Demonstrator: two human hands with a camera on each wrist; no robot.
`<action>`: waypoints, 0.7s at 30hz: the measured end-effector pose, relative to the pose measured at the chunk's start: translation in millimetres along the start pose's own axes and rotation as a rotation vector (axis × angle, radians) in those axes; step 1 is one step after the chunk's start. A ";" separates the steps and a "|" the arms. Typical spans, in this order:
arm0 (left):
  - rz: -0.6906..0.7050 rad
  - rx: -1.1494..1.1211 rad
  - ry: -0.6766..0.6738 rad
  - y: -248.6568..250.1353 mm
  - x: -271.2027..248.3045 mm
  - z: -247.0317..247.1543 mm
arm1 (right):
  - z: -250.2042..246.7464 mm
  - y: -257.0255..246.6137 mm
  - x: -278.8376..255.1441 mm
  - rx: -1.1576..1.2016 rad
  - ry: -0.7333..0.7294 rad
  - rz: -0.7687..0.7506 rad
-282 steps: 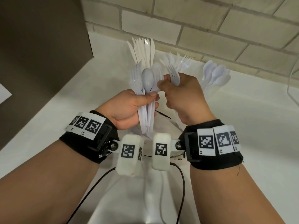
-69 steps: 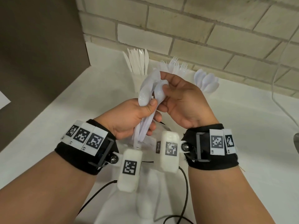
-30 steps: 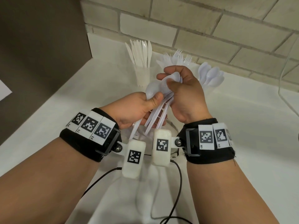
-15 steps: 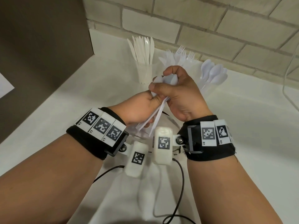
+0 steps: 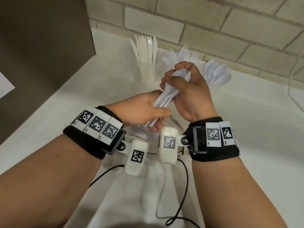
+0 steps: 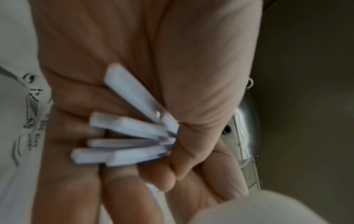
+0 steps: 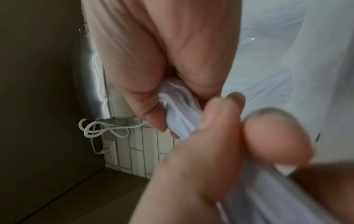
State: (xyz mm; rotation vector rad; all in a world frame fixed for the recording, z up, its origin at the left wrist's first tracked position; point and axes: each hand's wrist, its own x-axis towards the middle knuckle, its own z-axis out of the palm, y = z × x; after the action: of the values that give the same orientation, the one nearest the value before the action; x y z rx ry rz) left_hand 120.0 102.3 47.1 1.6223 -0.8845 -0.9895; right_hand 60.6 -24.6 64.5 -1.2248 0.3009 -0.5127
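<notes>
Black cable (image 5: 182,191) loops on counter (image 5: 255,120), nearest the camera and well in front of knife cup (image 5: 148,73). Left hand (image 5: 141,111), in front of and just right of knife cup, has fingers and thumb curled tight round the handles of the spoons (image 5: 166,97). Left wrist view shows the handle ends fanned out of the fist. Right hand (image 5: 192,96), further right of knife cup, is wrapped over the bowl ends with the thumb across. Right wrist view shows bowls nested between thumb and fingers. Spoons are in the air between both hands, off the counter, slanting up to the right.

Change: some seconds back the left-hand bunch had forks mixed in, now only spoons show. Two seconds ago the bowls stuck out clear, now right hand covers most of them. Probably sorting is down to the last kind, bunch squared up for dropping.

Forks (image 5: 184,55) stand right of knife cup, their cup hidden. Far spoons (image 5: 218,74) are right again, the likely target. Wall (image 5: 213,30) is behind knife cup.
</notes>
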 end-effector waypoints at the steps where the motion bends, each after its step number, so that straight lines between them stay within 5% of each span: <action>1: -0.009 0.011 0.003 -0.6 -0.4 -0.2 | -1.2 -0.9 -0.3 -0.061 0.010 0.001; 7: -0.006 0.227 0.037 -2.7 2.9 -2.1 | -10.1 -11.1 -1.5 -0.341 0.054 0.104; 13: 0.061 0.346 0.052 0.7 2.0 0.4 | -5.4 -7.9 1.9 -0.554 0.031 -0.004; 18: 0.119 0.552 0.173 -7.1 -4.1 -16.1 | -24.3 -10.5 -0.1 -0.527 0.143 -0.075; 21: 0.153 0.679 0.277 -18.5 -15.2 -34.0 | -54.7 -34.5 10.8 -0.575 0.338 -0.242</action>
State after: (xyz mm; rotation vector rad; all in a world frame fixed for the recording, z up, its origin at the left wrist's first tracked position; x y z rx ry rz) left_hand 146.5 132.9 37.6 2.1464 -1.2039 -0.3456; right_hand 36.0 -83.3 80.2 -1.7439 0.6208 -0.8857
